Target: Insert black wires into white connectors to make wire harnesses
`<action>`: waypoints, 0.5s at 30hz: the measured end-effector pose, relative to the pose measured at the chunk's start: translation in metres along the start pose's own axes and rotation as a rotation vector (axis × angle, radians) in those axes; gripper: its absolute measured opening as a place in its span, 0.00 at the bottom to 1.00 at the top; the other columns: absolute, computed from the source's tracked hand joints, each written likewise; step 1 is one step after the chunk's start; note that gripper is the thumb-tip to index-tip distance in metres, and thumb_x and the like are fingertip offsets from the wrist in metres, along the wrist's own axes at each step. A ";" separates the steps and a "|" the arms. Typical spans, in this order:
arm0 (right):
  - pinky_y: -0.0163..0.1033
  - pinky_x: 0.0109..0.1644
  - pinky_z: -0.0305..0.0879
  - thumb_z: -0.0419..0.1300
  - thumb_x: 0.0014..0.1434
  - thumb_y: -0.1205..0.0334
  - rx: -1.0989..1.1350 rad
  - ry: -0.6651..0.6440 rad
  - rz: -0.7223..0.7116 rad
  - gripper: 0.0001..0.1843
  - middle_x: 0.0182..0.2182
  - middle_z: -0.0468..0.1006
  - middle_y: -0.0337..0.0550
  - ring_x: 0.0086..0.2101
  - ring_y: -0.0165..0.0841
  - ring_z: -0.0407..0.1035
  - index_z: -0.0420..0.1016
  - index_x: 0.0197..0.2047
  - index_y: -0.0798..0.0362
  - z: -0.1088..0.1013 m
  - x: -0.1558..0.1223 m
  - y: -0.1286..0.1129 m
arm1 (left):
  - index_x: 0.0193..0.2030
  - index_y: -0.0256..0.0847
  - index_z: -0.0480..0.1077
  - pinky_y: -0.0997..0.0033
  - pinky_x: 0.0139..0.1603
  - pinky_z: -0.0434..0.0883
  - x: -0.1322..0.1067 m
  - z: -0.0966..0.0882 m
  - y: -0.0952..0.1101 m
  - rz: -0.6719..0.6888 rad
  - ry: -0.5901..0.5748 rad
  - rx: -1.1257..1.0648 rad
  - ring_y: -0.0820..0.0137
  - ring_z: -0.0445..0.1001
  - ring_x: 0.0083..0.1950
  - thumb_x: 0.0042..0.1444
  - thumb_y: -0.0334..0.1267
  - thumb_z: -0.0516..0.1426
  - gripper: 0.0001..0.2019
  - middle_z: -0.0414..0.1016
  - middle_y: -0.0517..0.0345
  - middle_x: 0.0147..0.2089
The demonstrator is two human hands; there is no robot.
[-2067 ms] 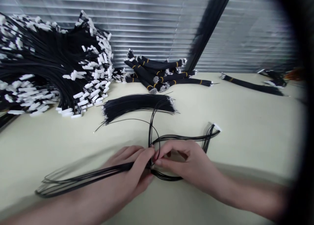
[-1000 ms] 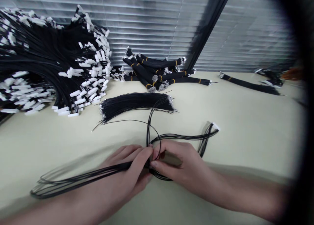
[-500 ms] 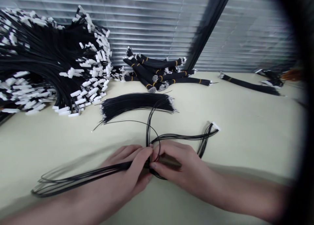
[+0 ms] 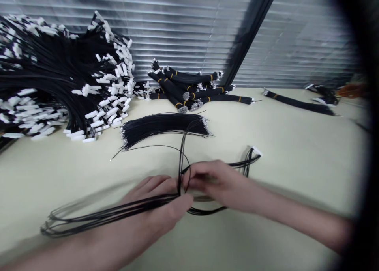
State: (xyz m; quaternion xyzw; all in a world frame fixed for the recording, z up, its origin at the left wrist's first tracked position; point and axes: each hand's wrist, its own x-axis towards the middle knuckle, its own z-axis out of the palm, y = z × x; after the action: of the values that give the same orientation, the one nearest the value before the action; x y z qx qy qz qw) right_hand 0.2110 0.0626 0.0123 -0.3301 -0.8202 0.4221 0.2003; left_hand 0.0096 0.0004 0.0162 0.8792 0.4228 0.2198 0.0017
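My left hand (image 4: 158, 210) is closed around a bundle of thin black wires (image 4: 118, 212) that trails back across my wrist in a loop. Some strands stand up from the grip toward the far side. Just to its right, my right hand (image 4: 214, 182) has its fingers pinched together at the black wires by the crossing point; the exact strands between its fingertips are hidden. A white connector (image 4: 256, 151) ends the harness, lying beyond my right hand. One single wire curves between the hands and the loose wire bundle (image 4: 164, 126).
A large heap of black cables with white connectors (image 4: 97, 123) fills the left. Bundles tied with yellow bands (image 4: 189, 85) are stacked by the window blinds (image 4: 183, 26). Another tied bundle (image 4: 299, 102) and some dark parts (image 4: 324, 95) lie at the right.
My left thumb has moved right, over the wire crossing. The right hand has shifted slightly up, and its thumb has drawn away from the lower wires.
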 end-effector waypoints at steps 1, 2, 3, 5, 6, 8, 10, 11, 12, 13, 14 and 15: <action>0.33 0.40 0.66 0.52 0.63 0.69 -0.066 0.063 -0.016 0.08 0.34 0.77 0.38 0.36 0.29 0.71 0.72 0.37 0.52 -0.008 0.003 0.006 | 0.48 0.48 0.70 0.71 0.45 0.75 0.001 -0.002 -0.001 0.027 -0.027 0.023 0.70 0.73 0.43 0.58 0.35 0.46 0.16 0.75 0.63 0.44; 0.35 0.43 0.66 0.52 0.63 0.69 -0.184 0.173 -0.047 0.09 0.36 0.77 0.39 0.38 0.30 0.70 0.73 0.38 0.52 -0.017 0.006 0.014 | 0.50 0.49 0.69 0.70 0.46 0.75 0.001 -0.005 -0.001 0.062 -0.062 0.029 0.69 0.73 0.45 0.57 0.34 0.48 0.16 0.74 0.62 0.47; 0.37 0.46 0.65 0.52 0.62 0.68 -0.342 0.294 -0.084 0.09 0.38 0.76 0.41 0.40 0.33 0.70 0.74 0.40 0.53 -0.026 0.010 0.023 | 0.51 0.49 0.68 0.68 0.46 0.75 0.002 -0.007 -0.002 0.093 -0.098 0.020 0.67 0.73 0.47 0.56 0.31 0.49 0.17 0.74 0.61 0.50; 0.43 0.50 0.63 0.53 0.62 0.66 -0.645 0.409 -0.117 0.10 0.42 0.75 0.46 0.44 0.38 0.68 0.74 0.44 0.54 -0.040 0.016 0.041 | 0.51 0.48 0.68 0.66 0.46 0.75 0.003 -0.010 -0.003 0.100 -0.138 0.012 0.65 0.73 0.49 0.55 0.27 0.49 0.19 0.73 0.58 0.52; 0.45 0.50 0.62 0.53 0.62 0.65 -0.764 0.414 -0.105 0.11 0.42 0.75 0.48 0.45 0.40 0.67 0.74 0.46 0.55 -0.045 0.019 0.049 | 0.50 0.48 0.68 0.65 0.46 0.75 0.003 -0.011 -0.002 0.088 -0.145 -0.003 0.64 0.73 0.49 0.55 0.27 0.49 0.19 0.73 0.57 0.51; 0.47 0.50 0.62 0.53 0.63 0.63 -0.923 0.374 -0.073 0.12 0.41 0.75 0.50 0.44 0.42 0.67 0.74 0.45 0.55 -0.052 0.023 0.060 | 0.49 0.48 0.68 0.63 0.45 0.76 0.004 -0.012 -0.001 0.061 -0.149 -0.034 0.63 0.73 0.49 0.54 0.27 0.50 0.18 0.74 0.56 0.51; 0.46 0.48 0.62 0.52 0.63 0.63 -0.991 0.331 -0.055 0.11 0.37 0.76 0.50 0.41 0.42 0.67 0.75 0.41 0.55 -0.053 0.026 0.063 | 0.48 0.48 0.68 0.61 0.44 0.76 0.004 -0.012 0.000 0.045 -0.144 -0.054 0.62 0.73 0.49 0.54 0.27 0.49 0.18 0.74 0.56 0.50; 0.46 0.47 0.62 0.51 0.63 0.64 -1.005 0.316 -0.052 0.11 0.35 0.76 0.50 0.40 0.42 0.67 0.75 0.39 0.56 -0.053 0.027 0.062 | 0.48 0.48 0.68 0.61 0.44 0.76 0.004 -0.013 0.000 0.048 -0.145 -0.059 0.62 0.74 0.49 0.55 0.26 0.49 0.17 0.74 0.56 0.50; 0.46 0.46 0.62 0.51 0.63 0.65 -1.011 0.304 -0.048 0.11 0.34 0.76 0.50 0.39 0.42 0.66 0.75 0.37 0.56 -0.052 0.028 0.061 | 0.48 0.48 0.68 0.61 0.45 0.76 0.005 -0.013 -0.001 0.055 -0.151 -0.064 0.62 0.74 0.49 0.55 0.26 0.49 0.17 0.74 0.56 0.50; 0.46 0.46 0.62 0.50 0.63 0.66 -1.013 0.295 -0.044 0.12 0.32 0.75 0.51 0.37 0.42 0.66 0.75 0.35 0.57 -0.052 0.028 0.058 | 0.48 0.48 0.68 0.62 0.45 0.76 0.005 -0.014 -0.001 0.060 -0.156 -0.072 0.63 0.73 0.49 0.55 0.26 0.48 0.17 0.74 0.56 0.50; 0.46 0.45 0.61 0.50 0.63 0.67 -1.015 0.284 -0.037 0.12 0.32 0.75 0.51 0.36 0.42 0.66 0.74 0.34 0.57 -0.052 0.028 0.056 | 0.48 0.48 0.68 0.62 0.46 0.76 0.005 -0.014 -0.001 0.068 -0.158 -0.082 0.63 0.73 0.50 0.56 0.26 0.48 0.17 0.74 0.56 0.50; 0.46 0.44 0.61 0.50 0.63 0.67 -1.015 0.275 -0.029 0.12 0.31 0.75 0.52 0.36 0.42 0.66 0.74 0.34 0.57 -0.052 0.027 0.053 | 0.48 0.48 0.67 0.62 0.46 0.76 0.005 -0.015 -0.001 0.070 -0.158 -0.089 0.63 0.73 0.50 0.56 0.27 0.48 0.17 0.74 0.56 0.50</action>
State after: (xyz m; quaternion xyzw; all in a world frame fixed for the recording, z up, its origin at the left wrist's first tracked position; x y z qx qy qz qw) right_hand 0.2438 0.1332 -0.0007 -0.4266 -0.8921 -0.0783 0.1267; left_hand 0.0056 0.0025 0.0311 0.9070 0.3803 0.1682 0.0665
